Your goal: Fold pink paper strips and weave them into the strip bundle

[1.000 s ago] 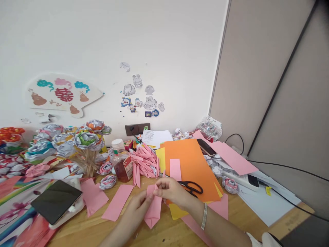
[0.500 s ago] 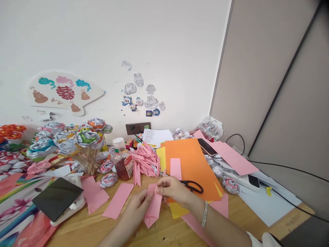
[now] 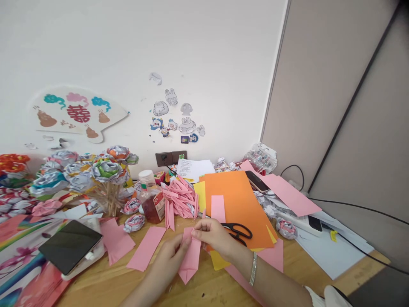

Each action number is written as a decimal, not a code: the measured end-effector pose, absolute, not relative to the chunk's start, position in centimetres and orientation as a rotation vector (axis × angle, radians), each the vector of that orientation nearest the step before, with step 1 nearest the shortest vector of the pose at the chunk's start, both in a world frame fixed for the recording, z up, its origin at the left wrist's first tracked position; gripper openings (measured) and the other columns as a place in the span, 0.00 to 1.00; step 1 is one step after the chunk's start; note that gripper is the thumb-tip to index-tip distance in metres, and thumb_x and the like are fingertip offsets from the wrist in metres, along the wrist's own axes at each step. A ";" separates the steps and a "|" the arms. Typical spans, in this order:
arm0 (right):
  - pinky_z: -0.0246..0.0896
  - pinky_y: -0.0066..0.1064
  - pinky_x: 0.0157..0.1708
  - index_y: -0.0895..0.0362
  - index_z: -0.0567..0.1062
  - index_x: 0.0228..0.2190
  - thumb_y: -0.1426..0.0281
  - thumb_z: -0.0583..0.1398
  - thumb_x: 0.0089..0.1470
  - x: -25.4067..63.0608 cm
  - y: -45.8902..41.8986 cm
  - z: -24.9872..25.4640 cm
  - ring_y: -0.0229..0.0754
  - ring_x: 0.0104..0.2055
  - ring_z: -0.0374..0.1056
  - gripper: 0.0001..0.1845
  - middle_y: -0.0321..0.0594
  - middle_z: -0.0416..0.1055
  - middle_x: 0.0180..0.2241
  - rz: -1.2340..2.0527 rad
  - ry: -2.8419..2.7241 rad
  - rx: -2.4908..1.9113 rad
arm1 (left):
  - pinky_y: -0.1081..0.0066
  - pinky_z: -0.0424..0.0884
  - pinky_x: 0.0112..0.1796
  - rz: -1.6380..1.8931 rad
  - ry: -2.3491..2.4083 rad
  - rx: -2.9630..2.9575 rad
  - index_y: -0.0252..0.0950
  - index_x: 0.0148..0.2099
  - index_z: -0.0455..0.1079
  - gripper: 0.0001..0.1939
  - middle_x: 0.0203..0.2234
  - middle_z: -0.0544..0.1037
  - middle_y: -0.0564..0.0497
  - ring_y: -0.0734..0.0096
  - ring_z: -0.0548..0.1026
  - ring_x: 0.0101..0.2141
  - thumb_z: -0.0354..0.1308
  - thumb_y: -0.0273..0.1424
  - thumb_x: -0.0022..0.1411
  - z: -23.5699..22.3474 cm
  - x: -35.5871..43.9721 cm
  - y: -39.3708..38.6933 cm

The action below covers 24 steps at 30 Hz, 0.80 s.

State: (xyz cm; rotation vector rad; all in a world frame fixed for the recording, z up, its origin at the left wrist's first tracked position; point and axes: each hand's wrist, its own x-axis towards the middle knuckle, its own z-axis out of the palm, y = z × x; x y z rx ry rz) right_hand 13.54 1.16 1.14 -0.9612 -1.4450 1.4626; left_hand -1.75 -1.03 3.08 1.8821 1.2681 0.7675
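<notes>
Between my two hands is a strip of pink paper (image 3: 190, 262), with its near end folded to a point. My left hand (image 3: 175, 254) grips its left edge, thumb on top. On the upper right edge, my right hand (image 3: 211, 233) pinches the paper between thumb and fingers; a bracelet circles that wrist. Black-handled scissors (image 3: 239, 231) lie just right of my right hand on orange sheets (image 3: 238, 187). A flat pink strip (image 3: 147, 248) rests left of my left hand. Behind my hands is a heap of folded pink strips (image 3: 180, 196).
A bottle of reddish liquid (image 3: 151, 209) stands behind, beside paper flowers (image 3: 107, 172) on sticks. At left lies a dark-screened tablet (image 3: 70, 246). To the right are a phone (image 3: 256, 181), a white power strip (image 3: 306, 224) with cables, and white sheets (image 3: 335, 253).
The view has shifted very slightly. Both hands keep their hold on the pink paper, and nothing else has visibly moved.
</notes>
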 end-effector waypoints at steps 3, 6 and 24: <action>0.44 0.19 0.12 0.60 0.67 0.23 0.61 0.60 0.42 13.4 1.0 1.5 0.27 0.15 0.50 0.14 0.29 0.56 0.17 1.463 -1.419 -0.977 | 0.73 0.63 0.28 0.758 1.261 1.883 0.35 0.29 0.67 0.19 0.24 0.73 0.52 0.66 0.69 0.28 0.42 0.42 0.57 3.1 -1.8 -1.1; 0.43 0.19 0.11 0.59 0.66 0.21 0.60 0.60 0.42 13.3 0.8 1.7 0.27 0.15 0.49 0.15 0.28 0.54 0.16 1.456 -1.401 -0.990 | 0.74 0.63 0.27 0.788 1.254 1.882 0.35 0.27 0.66 0.18 0.22 0.72 0.52 0.67 0.68 0.27 0.43 0.42 0.56 3.1 -1.8 -1.1; 0.47 0.21 0.17 0.59 0.68 0.29 0.61 0.56 0.47 12.9 0.7 1.3 0.29 0.19 0.53 0.13 0.31 0.58 0.21 1.351 -1.504 -0.910 | 0.75 0.55 0.22 0.922 1.358 1.731 0.36 0.21 0.59 0.17 0.16 0.60 0.58 0.72 0.59 0.21 0.47 0.43 0.52 2.0 -1.9 -0.3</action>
